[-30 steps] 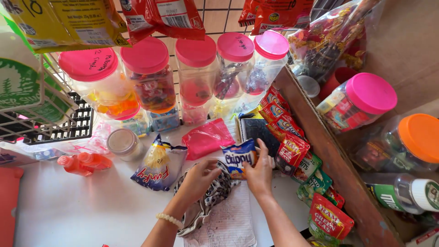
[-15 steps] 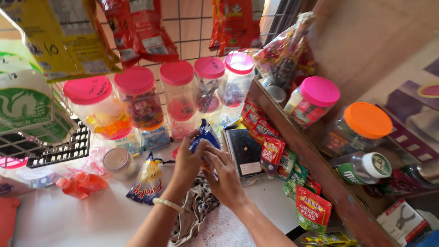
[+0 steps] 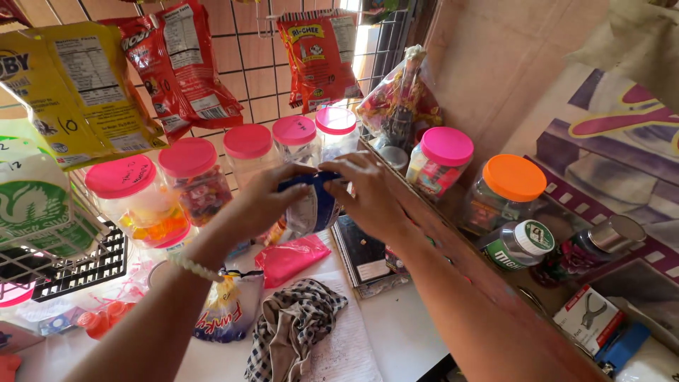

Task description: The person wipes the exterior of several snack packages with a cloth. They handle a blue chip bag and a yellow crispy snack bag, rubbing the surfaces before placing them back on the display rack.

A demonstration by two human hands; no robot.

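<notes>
Blue-and-white snack packet — pinched at its top edge between both hands, lifted in front of the row of pink-lidded jars. The left hand has fingers clamped on the packet's left side; the right hand grips its right side. Below lie a checked cloth, a pink pouch and a dark notebook — all on the white table.
</notes>
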